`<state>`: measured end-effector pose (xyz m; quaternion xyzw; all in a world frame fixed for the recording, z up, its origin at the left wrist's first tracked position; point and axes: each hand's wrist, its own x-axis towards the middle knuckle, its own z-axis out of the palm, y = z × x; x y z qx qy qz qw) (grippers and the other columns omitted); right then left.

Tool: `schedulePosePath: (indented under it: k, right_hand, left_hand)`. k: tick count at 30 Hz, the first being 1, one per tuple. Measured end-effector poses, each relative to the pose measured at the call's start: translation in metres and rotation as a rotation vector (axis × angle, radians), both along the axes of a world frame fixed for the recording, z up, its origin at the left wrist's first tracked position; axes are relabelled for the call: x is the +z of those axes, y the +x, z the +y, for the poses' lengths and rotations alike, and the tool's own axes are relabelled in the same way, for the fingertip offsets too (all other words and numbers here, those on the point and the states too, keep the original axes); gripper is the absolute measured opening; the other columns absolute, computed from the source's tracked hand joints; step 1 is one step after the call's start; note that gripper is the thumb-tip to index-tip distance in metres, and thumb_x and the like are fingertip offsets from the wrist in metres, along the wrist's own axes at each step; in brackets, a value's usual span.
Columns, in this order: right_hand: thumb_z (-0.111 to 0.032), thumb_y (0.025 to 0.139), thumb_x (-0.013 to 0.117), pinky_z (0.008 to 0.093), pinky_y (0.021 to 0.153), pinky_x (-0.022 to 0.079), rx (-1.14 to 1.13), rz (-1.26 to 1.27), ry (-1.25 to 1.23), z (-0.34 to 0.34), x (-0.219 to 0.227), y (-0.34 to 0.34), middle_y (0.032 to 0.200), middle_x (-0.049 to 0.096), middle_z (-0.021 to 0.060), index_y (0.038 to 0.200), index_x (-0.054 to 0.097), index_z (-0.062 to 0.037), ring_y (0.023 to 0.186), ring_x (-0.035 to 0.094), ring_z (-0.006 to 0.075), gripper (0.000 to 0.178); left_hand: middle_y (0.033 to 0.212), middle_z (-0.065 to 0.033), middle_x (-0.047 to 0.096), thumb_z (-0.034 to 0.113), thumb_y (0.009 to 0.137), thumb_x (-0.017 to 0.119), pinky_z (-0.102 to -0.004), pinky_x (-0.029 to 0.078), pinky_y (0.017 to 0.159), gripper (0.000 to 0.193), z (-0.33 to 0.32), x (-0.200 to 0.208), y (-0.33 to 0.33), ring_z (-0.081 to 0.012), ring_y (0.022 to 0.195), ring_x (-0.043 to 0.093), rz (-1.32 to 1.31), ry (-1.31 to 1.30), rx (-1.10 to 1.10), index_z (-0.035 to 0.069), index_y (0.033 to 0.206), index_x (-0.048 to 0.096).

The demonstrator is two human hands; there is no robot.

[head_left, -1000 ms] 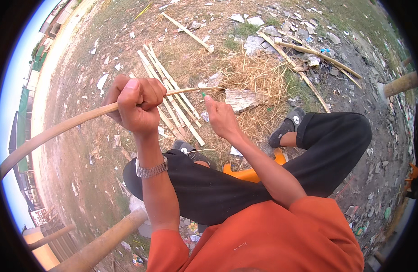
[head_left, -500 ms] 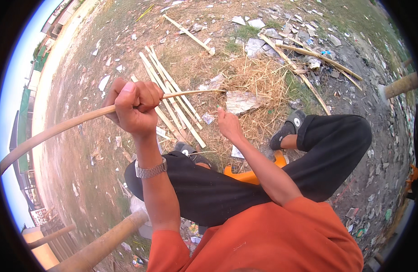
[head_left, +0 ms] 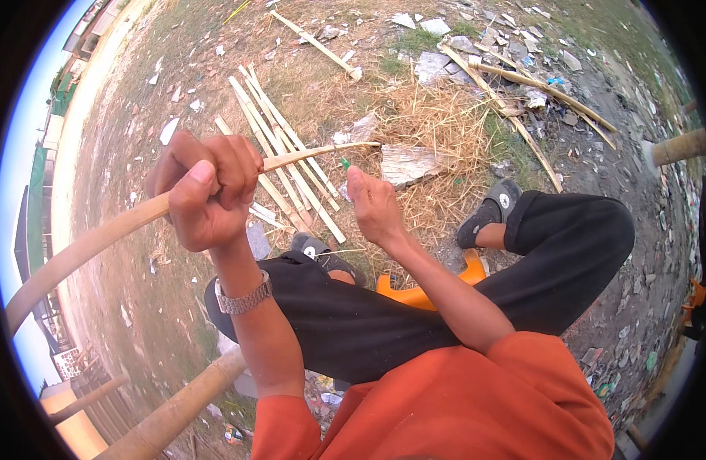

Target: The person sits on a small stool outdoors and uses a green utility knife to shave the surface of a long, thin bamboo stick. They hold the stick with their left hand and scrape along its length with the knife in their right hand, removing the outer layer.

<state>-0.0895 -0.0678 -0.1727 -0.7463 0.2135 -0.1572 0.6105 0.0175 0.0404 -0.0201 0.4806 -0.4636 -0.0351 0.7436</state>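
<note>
Person wears a bright orange short-sleeved shirt (head_left: 460,406), sleeves ending above the elbows, forearms bare, fabric plain with no print visible. A silver metal link-band wristwatch (head_left: 244,299) sits on the left wrist below the left hand (head_left: 203,192); the right hand (head_left: 376,207) is bare with no ring or band showing. Loose black long trousers (head_left: 445,307) cover both legs, and the feet have dark grey slip-on sandals (head_left: 487,215) with a small round pale mark on the strap, the second one partly hidden by the trouser leg.
</note>
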Motion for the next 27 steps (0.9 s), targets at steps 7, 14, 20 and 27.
schedulePosePath:
  k: [7,14,20,27]
  right_hand:
    - [-0.035,0.100,0.035,0.0481,0.059,0.039,0.033,0.184,-0.040,0.010,0.000,0.000,0.061,0.049,0.0265,0.075,0.053,0.0057,0.055,0.047,0.0422,0.051]
    - [-0.039,0.100,0.033,0.0477,0.059,0.039,-0.013,0.096,-0.035,0.019,0.005,0.001,0.061,0.050,0.0275,0.073,0.055,0.0061,0.056,0.051,0.0409,0.056]
    - [-0.036,0.100,0.033,0.0464,0.056,0.038,-0.022,0.022,0.015,0.024,0.018,0.003,0.055,0.046,0.0233,0.076,0.055,0.0047,0.052,0.048,0.0372,0.052]
    - [-0.034,0.100,0.036,0.0454,0.055,0.038,-0.038,0.076,-0.034,0.015,-0.001,0.011,0.059,0.047,0.0247,0.080,0.055,0.0043,0.054,0.048,0.0390,0.048]
  left_hand:
    - [0.048,-0.0065,0.037,0.012,0.082,0.043,-0.0276,0.030,0.039,0.018,0.002,-0.005,0.001,-0.0121,0.039,0.031,0.010,-0.100,-0.070,0.007,0.066,0.034]
    - [0.043,-0.0020,0.027,0.015,0.084,0.037,-0.0282,0.026,0.039,0.021,-0.013,-0.003,-0.011,-0.0116,0.036,0.022,0.048,-0.062,0.156,0.013,0.065,0.027]
    - [0.043,-0.0013,0.023,0.014,0.091,0.033,-0.0277,0.022,0.035,0.027,-0.028,-0.003,-0.017,-0.0105,0.035,0.017,0.066,-0.092,0.468,0.013,0.066,0.023]
    - [0.040,-0.0017,0.031,0.013,0.094,0.040,-0.0242,0.027,0.030,0.030,-0.032,-0.004,-0.019,-0.0094,0.030,0.029,0.036,-0.183,0.700,0.007,0.067,0.030]
